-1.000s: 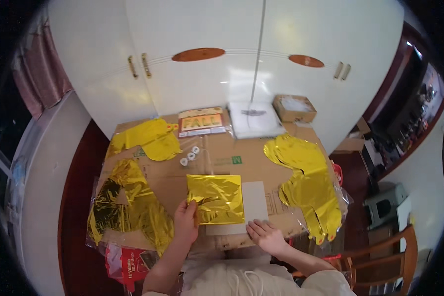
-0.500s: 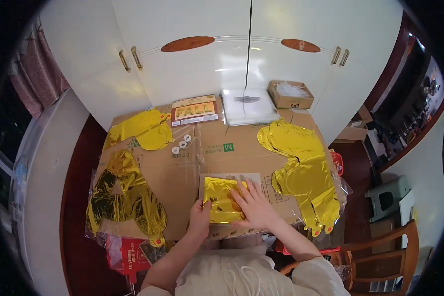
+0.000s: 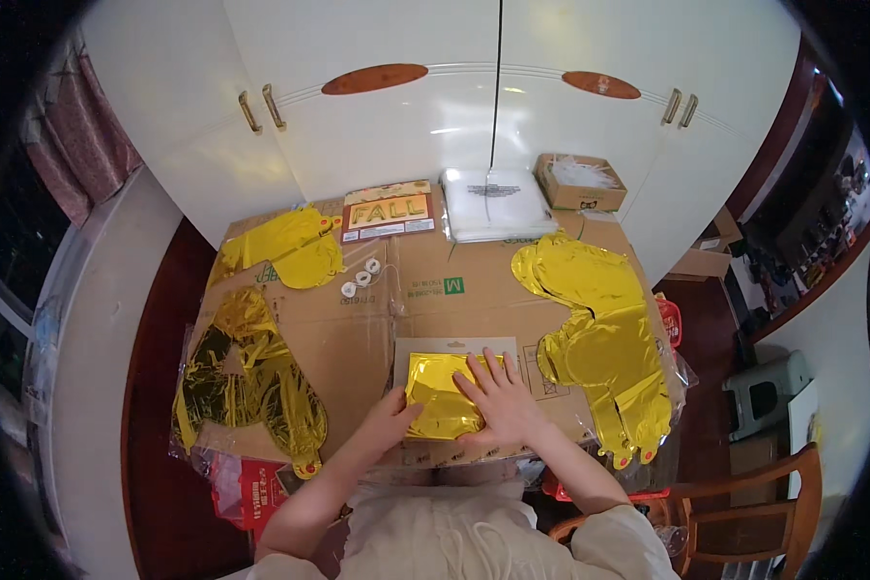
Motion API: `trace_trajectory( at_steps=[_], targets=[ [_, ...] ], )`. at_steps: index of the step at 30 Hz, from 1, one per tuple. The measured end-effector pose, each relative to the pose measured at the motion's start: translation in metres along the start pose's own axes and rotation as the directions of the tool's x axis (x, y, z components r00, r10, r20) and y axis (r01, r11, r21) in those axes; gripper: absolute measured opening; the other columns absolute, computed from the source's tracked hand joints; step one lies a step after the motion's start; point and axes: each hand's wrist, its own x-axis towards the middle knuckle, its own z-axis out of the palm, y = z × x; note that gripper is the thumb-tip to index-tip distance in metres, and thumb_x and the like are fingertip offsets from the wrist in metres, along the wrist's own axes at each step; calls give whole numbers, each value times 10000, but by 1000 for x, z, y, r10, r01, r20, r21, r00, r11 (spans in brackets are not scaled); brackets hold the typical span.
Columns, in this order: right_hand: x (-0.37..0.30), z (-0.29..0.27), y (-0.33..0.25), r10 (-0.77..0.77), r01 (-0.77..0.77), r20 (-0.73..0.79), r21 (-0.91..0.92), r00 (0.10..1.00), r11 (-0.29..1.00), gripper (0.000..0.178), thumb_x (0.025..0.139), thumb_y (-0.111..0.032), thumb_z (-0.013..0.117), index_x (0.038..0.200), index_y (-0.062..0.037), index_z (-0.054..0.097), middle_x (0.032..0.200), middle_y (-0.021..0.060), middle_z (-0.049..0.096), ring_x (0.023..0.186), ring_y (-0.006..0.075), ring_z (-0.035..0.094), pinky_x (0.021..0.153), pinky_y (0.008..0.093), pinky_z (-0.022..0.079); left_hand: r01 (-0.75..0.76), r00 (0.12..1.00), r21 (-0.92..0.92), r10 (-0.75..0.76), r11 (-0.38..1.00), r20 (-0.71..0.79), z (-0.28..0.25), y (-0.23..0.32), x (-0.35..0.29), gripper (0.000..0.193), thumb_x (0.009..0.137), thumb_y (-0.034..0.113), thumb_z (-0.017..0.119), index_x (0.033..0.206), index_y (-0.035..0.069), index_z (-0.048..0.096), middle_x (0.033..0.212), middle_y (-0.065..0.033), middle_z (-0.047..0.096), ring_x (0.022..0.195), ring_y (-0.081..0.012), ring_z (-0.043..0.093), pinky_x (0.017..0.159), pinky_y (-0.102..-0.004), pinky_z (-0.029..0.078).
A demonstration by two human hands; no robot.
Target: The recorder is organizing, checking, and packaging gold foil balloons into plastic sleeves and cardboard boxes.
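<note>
A gold foil balloon (image 3: 440, 394), folded into a flat rectangle, lies on a pale card (image 3: 454, 345) with a hang slot at its far edge. My right hand (image 3: 501, 406) rests flat on the foil's right part, fingers spread. At the near left edge my left hand (image 3: 389, 420) grips the foil, thumb on top; its other fingers are mostly hidden. To the left lies an unfolded A-shaped gold foil balloon (image 3: 246, 372). Another gold foil balloon (image 3: 609, 353) is spread out on the right, and a third gold balloon (image 3: 295, 249) at the far left.
Cardboard (image 3: 348, 324) covers the table. Toward the back are three small white rolls (image 3: 362, 277), a printed package card (image 3: 389, 210), a stack of clear plastic bags (image 3: 493, 205) and a small carton (image 3: 582, 181). A wooden chair (image 3: 744, 512) stands at the right.
My left hand has shifted slightly down along the foil's left edge. The folded foil sits slightly lower on the card, exposing more of the card's far edge. My right hand stays pressed on it.
</note>
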Motion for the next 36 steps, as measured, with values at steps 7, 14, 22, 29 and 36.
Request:
trace_trajectory(
  at_steps=[7,14,22,29,36],
  targets=[
    [0,1,0,5,-5,19,-10,1000,1000,976,725,-750,529,1444,-108,376,1497,259,287,1399,478,196,1123,616,112,-100,977,589,193,802,-96,-25,21,-6,410,855,169,661,1180,-49,541,986,-169,672,823,-199,672,707,-328,547],
    [2,3,2,-10,10,6,-10,1000,1000,969,719,-746,539,1436,-111,390,1493,253,299,1397,478,203,1121,617,121,4,996,197,13,980,-83,-26,-6,24,285,849,57,643,1111,-12,554,958,-110,644,854,-181,651,685,-297,561],
    [5,-3,7,-8,8,19,19,1000,1000,974,692,-731,594,1424,-117,403,1492,238,311,1398,461,221,1124,610,132,-46,987,317,92,947,-133,-13,13,16,243,815,37,643,1041,13,557,926,-118,634,816,-207,654,669,-317,565],
    [5,-2,10,-26,26,6,-17,1000,1000,958,697,-753,567,1418,-138,427,1483,221,337,1393,444,242,1115,593,173,-285,861,857,507,430,32,-11,13,9,372,785,212,699,1089,48,561,1108,-173,591,1035,-348,580,866,-428,482],
    [7,-2,11,-37,38,4,-31,999,999,949,688,-748,580,1409,-147,440,1486,204,344,1395,424,254,1122,575,175,-476,775,880,477,11,414,7,11,20,894,798,631,570,1408,7,379,1485,-232,308,1398,-382,261,1135,-519,206]
  ],
)
